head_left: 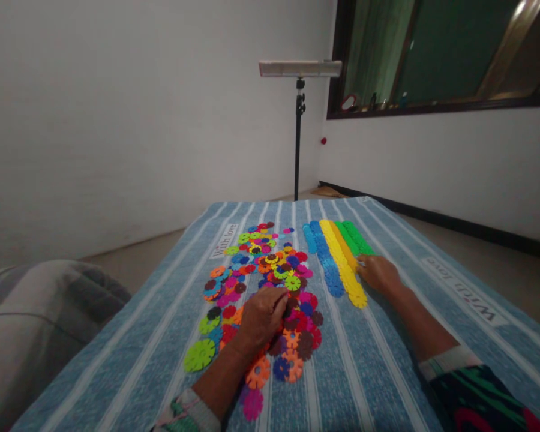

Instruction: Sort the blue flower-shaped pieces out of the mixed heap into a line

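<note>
A loose pile of notched plastic discs (292, 282) in many colours spreads over the middle of the cloth. My left hand (264, 318) rests over this pile with its fingers curled together; whatever they hold is hidden. To the right, overlapping discs lie in rows by colour: a light blue row (309, 239), a blue row (327, 261), a yellow row (344, 264), an orange row (342, 241) and green rows (353, 237). My right hand (378, 271) is closed at the near end of the orange row, fingertips down by the discs. Anything in its pinch cannot be made out.
A blue striped cloth (130, 348) covers the table. Behind it stands a lamp (300, 69) on a black stand (297, 144). Grey fabric (49, 336) bulges at the left edge. A dark-framed window (432, 54) is at the upper right.
</note>
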`<state>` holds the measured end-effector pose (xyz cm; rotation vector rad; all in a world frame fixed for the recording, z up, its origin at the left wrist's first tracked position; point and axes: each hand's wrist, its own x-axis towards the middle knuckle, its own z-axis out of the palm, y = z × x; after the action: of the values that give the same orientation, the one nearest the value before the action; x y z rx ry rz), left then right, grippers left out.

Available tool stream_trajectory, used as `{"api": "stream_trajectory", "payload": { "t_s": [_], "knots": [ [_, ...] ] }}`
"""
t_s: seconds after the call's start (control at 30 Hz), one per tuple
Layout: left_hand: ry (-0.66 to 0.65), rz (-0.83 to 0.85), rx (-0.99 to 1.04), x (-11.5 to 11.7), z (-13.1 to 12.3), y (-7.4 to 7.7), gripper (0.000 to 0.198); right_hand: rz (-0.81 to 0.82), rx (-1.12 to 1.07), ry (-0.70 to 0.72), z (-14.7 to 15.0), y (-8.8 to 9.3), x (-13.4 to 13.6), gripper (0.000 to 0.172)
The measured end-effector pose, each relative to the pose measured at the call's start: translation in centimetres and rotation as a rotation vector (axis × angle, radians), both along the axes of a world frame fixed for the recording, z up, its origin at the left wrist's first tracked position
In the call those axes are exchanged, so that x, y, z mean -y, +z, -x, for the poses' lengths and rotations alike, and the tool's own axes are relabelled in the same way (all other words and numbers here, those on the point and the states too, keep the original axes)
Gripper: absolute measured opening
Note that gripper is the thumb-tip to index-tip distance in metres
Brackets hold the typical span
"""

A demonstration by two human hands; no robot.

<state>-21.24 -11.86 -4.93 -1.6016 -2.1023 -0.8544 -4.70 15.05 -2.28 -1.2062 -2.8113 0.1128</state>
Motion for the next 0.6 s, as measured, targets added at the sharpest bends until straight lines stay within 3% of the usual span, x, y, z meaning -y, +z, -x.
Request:
{"api": "stream_trajectory", "payload": {
  "t_s": [0.17,0.3,0.6],
  "knots": [
    [0.032,0.046,0.033,0.2,0.4,0.3,0.025,0.023,-0.072,0.004,-1.7,-0.1,2.0,0.034],
    [0.108,0.077,0.066,0.6,1.3,0.5,0.022,0.054,-0.254,0.047,-2.2,0.0,4.3,0.035],
    [0.458,0.213,0.221,2.4,3.8,1.5,0.022,0.24,-0.356,0.452,1.6,-1.3,13.6,0.034]
  ]
}}
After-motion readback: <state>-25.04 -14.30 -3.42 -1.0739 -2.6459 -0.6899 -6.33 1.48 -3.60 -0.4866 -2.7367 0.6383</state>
